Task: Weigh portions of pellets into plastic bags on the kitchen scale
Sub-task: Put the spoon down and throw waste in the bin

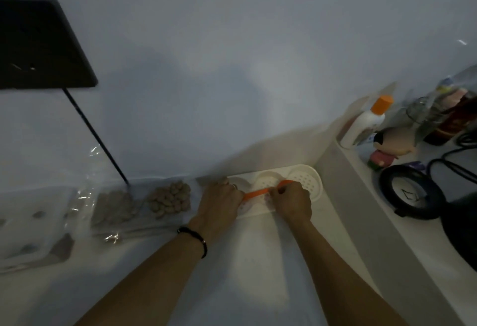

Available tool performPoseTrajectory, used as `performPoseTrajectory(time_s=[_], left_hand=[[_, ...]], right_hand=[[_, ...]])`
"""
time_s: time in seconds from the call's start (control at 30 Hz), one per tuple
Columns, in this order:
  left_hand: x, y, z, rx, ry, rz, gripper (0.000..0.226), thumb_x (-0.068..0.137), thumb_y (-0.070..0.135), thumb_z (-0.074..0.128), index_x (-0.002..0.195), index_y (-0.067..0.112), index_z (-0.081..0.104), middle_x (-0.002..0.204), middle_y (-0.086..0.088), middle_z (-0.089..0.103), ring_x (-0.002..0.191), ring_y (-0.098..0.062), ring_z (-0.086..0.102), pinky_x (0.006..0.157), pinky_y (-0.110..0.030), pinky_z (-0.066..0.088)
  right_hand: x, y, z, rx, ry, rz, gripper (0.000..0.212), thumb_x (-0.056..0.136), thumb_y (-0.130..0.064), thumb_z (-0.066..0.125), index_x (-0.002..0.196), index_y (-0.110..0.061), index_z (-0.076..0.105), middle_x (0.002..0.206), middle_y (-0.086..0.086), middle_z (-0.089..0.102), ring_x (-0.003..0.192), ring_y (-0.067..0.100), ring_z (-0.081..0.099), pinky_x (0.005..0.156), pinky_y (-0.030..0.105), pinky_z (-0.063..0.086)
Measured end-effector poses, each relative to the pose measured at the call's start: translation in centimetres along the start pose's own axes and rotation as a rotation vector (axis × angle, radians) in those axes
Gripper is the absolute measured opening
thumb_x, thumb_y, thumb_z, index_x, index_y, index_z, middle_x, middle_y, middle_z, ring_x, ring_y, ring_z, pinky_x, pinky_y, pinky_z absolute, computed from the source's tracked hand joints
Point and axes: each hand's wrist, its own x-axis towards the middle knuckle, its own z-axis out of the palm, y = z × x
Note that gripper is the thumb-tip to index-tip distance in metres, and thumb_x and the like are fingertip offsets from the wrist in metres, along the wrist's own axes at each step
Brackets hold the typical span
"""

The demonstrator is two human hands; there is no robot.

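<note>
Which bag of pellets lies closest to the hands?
The bag with the lighter, clearly visible pellets, just beside the left hand; the darker bag lies farther left.

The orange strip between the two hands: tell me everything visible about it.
The orange strip is thin, flat and bright orange, looking like plastic or tape. It runs slightly uphill from left to right, stretched between the left hand and the right hand, whose fingers pinch its ends. It sits over the white perforated tray near the wall. Whether it belongs to a bag under the hands cannot be told; the picture is dim and blurred.
</note>
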Motion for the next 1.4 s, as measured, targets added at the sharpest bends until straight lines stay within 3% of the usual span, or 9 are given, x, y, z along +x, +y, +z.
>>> performPoseTrajectory(time_s=[0.17, 0.27, 0.33, 0.43, 0.7, 0.97, 1.1, 1.23, 1.4], left_hand=[[-0.3, 0.3, -0.5, 0.014, -0.003, -0.008, 0.029, 0.072, 0.034, 0.073, 0.051, 0.019, 0.059, 0.053, -0.002, 0.058, 0.058, -0.023, 0.057, 0.044, -0.024, 0.037], [-0.9, 0.8, -1.6, -0.003, 0.050, -0.033, 0.017, 0.075, 0.026, 0.062, 0.062, 0.015, 0.064, 0.064, -0.004, 0.063, 0.067, -0.024, 0.060, 0.049, -0.026, 0.043], [-1.6, 1.0, -2.6, 0.003, 0.117, -0.023, 0.011, 0.071, 0.019, 0.066, 0.079, 0.013, 0.069, 0.084, -0.006, 0.069, 0.085, -0.027, 0.063, 0.068, -0.032, 0.050], [-3.8, 0.5, -4.4, 0.057, 0.178, -0.032, 0.033, 0.068, 0.019, 0.072, 0.100, 0.011, 0.071, 0.110, -0.008, 0.068, 0.110, -0.030, 0.060, 0.096, -0.043, 0.045], [-13.0, 0.1, -11.0, 0.044, 0.211, -0.213, 0.045, 0.086, 0.031, 0.048, 0.122, 0.009, 0.063, 0.134, -0.011, 0.056, 0.133, -0.032, 0.042, 0.110, -0.054, 0.032], [-26.1, -2.4, -16.2, 0.128, 0.241, -0.458, 0.052, 0.085, 0.036, 0.059, 0.131, 0.012, 0.057, 0.141, -0.011, 0.051, 0.135, -0.032, 0.041, 0.110, -0.054, 0.029], [-34.3, -4.6, -17.3, 0.152, 0.212, -0.618, 0.052, 0.090, 0.042, 0.038, 0.127, 0.013, 0.061, 0.138, -0.011, 0.054, 0.135, -0.030, 0.041, 0.112, -0.054, 0.028], [-42.1, -6.7, -18.4, 0.132, 0.228, -0.735, 0.054, 0.092, 0.042, 0.034, 0.126, 0.010, 0.061, 0.137, -0.012, 0.054, 0.136, -0.031, 0.041, 0.112, -0.049, 0.019], [-52.9, -9.5, -18.2, 0.085, 0.235, -0.864, 0.055, 0.093, 0.042, 0.034, 0.128, 0.009, 0.060, 0.135, -0.014, 0.056, 0.133, -0.033, 0.043, 0.109, -0.056, 0.029]], right_hand=[[-0.1, 0.1, 0.0, -0.051, 0.020, -0.025, 0.026, 0.083, -0.041, 0.059, 0.090, -0.017, 0.067, 0.089, 0.008, 0.068, 0.089, 0.032, 0.063, 0.070, 0.030, 0.045], [-1.2, 0.3, -0.6, -0.072, 0.055, -0.104, 0.023, 0.089, -0.035, 0.052, 0.092, -0.017, 0.065, 0.092, 0.008, 0.068, 0.087, 0.030, 0.061, 0.068, 0.030, 0.042], [-2.6, 0.2, -1.1, -0.108, 0.121, -0.237, 0.022, 0.091, -0.030, 0.048, 0.091, -0.015, 0.064, 0.092, 0.008, 0.066, 0.087, 0.029, 0.059, 0.067, 0.032, 0.044], [-5.4, -0.2, -1.5, -0.251, 0.273, -0.558, 0.019, 0.088, -0.019, 0.052, 0.088, -0.009, 0.068, 0.090, 0.011, 0.065, 0.090, 0.034, 0.057, 0.068, 0.040, 0.048], [-14.7, -4.1, -3.0, -0.378, 0.384, -0.915, 0.044, 0.085, -0.021, 0.065, 0.125, -0.004, 0.058, 0.125, 0.016, 0.061, 0.118, 0.035, 0.056, 0.095, 0.047, 0.047], [-25.0, -9.8, 0.8, -0.409, 0.248, -1.131, 0.055, 0.089, -0.031, 0.058, 0.137, -0.012, 0.041, 0.144, 0.015, 0.044, 0.136, 0.035, 0.038, 0.108, 0.050, 0.035], [-31.4, -12.6, 4.3, -0.395, 0.145, -1.223, 0.054, 0.091, -0.032, 0.054, 0.139, -0.012, 0.040, 0.146, 0.015, 0.042, 0.138, 0.035, 0.035, 0.110, 0.053, 0.033], [-38.0, -14.9, 8.2, -0.426, 0.097, -1.318, 0.054, 0.094, -0.039, 0.045, 0.141, -0.013, 0.040, 0.148, 0.015, 0.040, 0.139, 0.035, 0.034, 0.112, 0.052, 0.028], [-45.8, -16.6, 14.0, -0.436, -0.153, -1.368, 0.059, 0.101, -0.041, 0.034, 0.151, -0.016, 0.019, 0.159, 0.011, 0.016, 0.147, 0.030, 0.014, 0.118, 0.045, 0.013]])
